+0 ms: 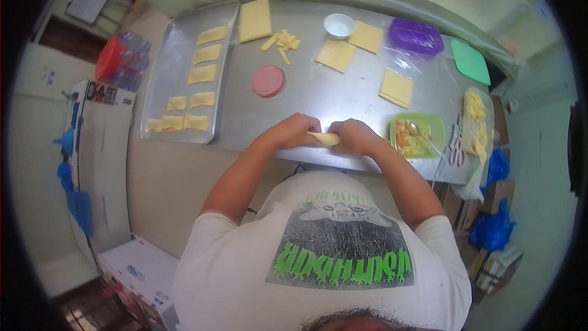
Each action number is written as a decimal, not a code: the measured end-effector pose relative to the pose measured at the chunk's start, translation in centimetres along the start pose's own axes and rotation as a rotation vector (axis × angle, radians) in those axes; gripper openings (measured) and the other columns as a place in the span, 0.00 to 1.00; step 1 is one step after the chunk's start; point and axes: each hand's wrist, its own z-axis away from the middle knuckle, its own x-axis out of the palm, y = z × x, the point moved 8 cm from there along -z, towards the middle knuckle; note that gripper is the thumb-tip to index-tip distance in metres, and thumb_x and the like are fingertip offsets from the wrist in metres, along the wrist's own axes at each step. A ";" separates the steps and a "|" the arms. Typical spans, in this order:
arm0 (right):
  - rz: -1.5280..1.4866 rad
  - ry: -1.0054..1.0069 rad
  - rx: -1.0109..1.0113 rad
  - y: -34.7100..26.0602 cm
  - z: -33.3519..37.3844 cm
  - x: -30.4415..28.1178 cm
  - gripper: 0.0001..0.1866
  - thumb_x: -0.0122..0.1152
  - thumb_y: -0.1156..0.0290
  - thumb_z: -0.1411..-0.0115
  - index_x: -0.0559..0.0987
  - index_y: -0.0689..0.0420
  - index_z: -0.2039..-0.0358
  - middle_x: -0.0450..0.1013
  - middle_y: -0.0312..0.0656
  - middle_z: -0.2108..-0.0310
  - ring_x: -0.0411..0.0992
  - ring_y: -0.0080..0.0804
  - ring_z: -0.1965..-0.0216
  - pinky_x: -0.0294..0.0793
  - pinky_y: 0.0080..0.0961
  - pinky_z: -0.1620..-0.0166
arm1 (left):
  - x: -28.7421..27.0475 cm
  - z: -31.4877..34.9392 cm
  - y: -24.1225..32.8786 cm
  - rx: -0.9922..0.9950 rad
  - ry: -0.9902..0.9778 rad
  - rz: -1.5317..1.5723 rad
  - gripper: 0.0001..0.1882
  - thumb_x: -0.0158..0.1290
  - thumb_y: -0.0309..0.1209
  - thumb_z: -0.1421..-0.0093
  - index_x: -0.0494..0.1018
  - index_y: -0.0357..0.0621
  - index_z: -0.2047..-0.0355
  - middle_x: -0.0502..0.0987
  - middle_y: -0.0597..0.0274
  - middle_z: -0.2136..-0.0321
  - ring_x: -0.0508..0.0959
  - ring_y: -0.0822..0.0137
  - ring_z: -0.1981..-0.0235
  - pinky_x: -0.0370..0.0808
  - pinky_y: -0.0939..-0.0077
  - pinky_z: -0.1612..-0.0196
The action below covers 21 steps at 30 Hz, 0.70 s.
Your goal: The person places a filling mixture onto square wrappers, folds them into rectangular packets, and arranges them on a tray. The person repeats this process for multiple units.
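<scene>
At the near edge of the metal table, both my hands are closed on a pale yellow piece of folded dough [326, 138]. My left hand [298, 130] pinches its left end, and my right hand [354, 136] grips the right end. Fingers cover much of the piece. Just right of my right hand sits a light green container [437, 124] with a chopped orange and green filling and a spoon [429, 140] in it. A small stack of square dough sheets [396, 88] lies behind that container. Round pink meat slices [269, 81] are stacked beyond my left hand.
Filled dough pieces [206, 54] lie on a metal tray [168, 64] at left. Farther back are more dough sheets [255, 20], pale yellow sticks [283, 41], a white bowl [339, 26] and a purple container [416, 37]. Scissors [457, 153] and a tub of yellow strips [476, 122] stand right.
</scene>
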 end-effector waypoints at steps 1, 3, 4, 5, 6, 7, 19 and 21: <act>-0.096 -0.012 -0.026 -0.2 0.3 -0.5 0.21 0.71 0.68 0.48 0.82 0.57 0.53 0.82 0.51 0.60 0.81 0.44 0.57 0.79 0.38 0.51 | -0.3 0.7 -0.1 0.029 -0.030 0.083 0.15 0.69 0.30 0.45 0.81 0.38 0.60 0.84 0.54 0.65 0.82 0.63 0.65 0.77 0.69 0.58; -0.372 -0.080 -0.059 -0.4 0.3 -1.1 0.25 0.73 0.68 0.49 0.82 0.59 0.50 0.83 0.47 0.59 0.81 0.37 0.58 0.78 0.32 0.50 | 0.1 1.6 -2.8 0.015 0.002 0.561 0.16 0.67 0.29 0.41 0.79 0.37 0.55 0.84 0.58 0.63 0.83 0.67 0.63 0.79 0.71 0.58; -0.516 -0.110 -0.062 -0.5 0.2 -1.1 0.27 0.74 0.68 0.50 0.81 0.60 0.48 0.83 0.44 0.59 0.80 0.34 0.58 0.77 0.30 0.50 | 0.1 2.2 -3.4 0.019 0.009 0.796 0.16 0.66 0.29 0.39 0.78 0.36 0.53 0.84 0.59 0.63 0.83 0.68 0.62 0.80 0.72 0.58; -0.684 -0.137 -0.052 -0.6 -0.2 -0.9 0.27 0.74 0.72 0.48 0.80 0.64 0.47 0.82 0.40 0.59 0.78 0.27 0.57 0.76 0.25 0.50 | 0.0 2.7 -4.3 -0.008 0.036 0.843 0.17 0.65 0.29 0.38 0.77 0.36 0.51 0.84 0.60 0.62 0.83 0.70 0.61 0.80 0.72 0.58; -0.781 -0.123 -0.028 -0.4 -0.8 -0.7 0.28 0.74 0.73 0.48 0.79 0.64 0.46 0.81 0.41 0.58 0.78 0.28 0.57 0.76 0.25 0.50 | -0.2 3.2 -5.1 -0.034 0.062 0.890 0.17 0.63 0.29 0.36 0.76 0.35 0.50 0.83 0.61 0.61 0.83 0.71 0.60 0.81 0.73 0.58; -0.872 -0.098 0.003 0.0 -1.5 -0.7 0.28 0.74 0.75 0.48 0.78 0.65 0.46 0.81 0.42 0.57 0.78 0.28 0.57 0.77 0.25 0.51 | -0.7 3.6 -5.5 -0.049 0.082 0.935 0.18 0.62 0.30 0.35 0.74 0.35 0.48 0.83 0.61 0.59 0.83 0.72 0.59 0.82 0.74 0.58; -0.961 0.565 0.093 -10.9 -21.0 -6.2 0.32 0.70 0.81 0.44 0.71 0.65 0.38 0.80 0.45 0.56 0.79 0.29 0.56 0.79 0.26 0.52 | -24.6 7.2 -18.9 -0.113 0.495 0.625 0.16 0.60 0.33 0.32 0.76 0.35 0.49 0.84 0.61 0.60 0.82 0.73 0.62 0.78 0.77 0.60; -0.640 0.695 0.014 -13.0 -27.4 -9.2 0.32 0.73 0.76 0.46 0.74 0.63 0.40 0.81 0.46 0.60 0.80 0.28 0.59 0.79 0.24 0.54 | -31.8 6.9 -22.4 -0.371 0.506 0.168 0.16 0.59 0.33 0.32 0.75 0.35 0.50 0.83 0.60 0.61 0.81 0.73 0.64 0.78 0.75 0.61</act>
